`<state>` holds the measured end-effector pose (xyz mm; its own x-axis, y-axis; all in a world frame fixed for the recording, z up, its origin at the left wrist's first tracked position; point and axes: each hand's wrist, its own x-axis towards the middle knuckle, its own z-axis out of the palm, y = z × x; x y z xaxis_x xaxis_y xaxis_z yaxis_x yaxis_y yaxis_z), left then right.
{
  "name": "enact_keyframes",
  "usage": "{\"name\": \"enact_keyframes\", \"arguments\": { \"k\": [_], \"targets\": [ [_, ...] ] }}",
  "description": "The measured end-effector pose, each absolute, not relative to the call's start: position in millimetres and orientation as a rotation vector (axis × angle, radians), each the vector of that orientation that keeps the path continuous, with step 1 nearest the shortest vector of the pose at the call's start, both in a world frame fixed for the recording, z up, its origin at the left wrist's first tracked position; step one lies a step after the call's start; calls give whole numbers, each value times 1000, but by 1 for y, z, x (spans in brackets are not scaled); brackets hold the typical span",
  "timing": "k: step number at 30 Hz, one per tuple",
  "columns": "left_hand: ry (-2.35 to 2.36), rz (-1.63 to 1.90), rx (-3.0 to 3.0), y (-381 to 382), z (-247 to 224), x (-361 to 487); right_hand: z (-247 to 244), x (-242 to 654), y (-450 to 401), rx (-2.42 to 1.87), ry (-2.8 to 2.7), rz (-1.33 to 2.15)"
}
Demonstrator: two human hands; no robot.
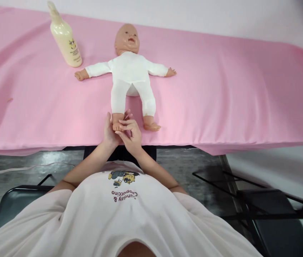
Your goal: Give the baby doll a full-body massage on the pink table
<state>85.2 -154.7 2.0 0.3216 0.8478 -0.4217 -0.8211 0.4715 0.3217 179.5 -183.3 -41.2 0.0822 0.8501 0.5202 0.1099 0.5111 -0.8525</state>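
A baby doll [130, 67] in a white bodysuit lies on its back on the pink-covered table, its head toward the far side and its arms spread. My left hand [110, 132] cups one bare foot [117, 121] of the doll from underneath, its fingertips showing past the ankle. From the other side, my right hand [131, 136] grips the toes of that same foot between thumb and fingers. The doll's other foot [151, 124] rests free on the cloth. Part of my left hand is hidden behind the foot and my right hand.
A cream pump bottle [66, 43] stands on the pink cloth [207, 92] beyond the doll's outstretched arm. Below the table edge are a black chair [20, 200] on the left, dark folding chairs [277, 221] on the right and a white cable [28, 168] on the floor.
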Motion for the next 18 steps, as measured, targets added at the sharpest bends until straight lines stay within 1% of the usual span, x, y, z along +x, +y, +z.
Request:
{"name": "enact_keyframes", "arguments": {
  "k": [5,13,18],
  "targets": [
    [597,1083,58,-156,6,87,-41,180,-184,-944,-1381,696],
    [678,1146,51,-155,4,89,-39,180,-184,-872,-1295,789],
    [686,1138,44,-155,3,90,-32,183,-184,-914,-1334,809]
  ]
}}
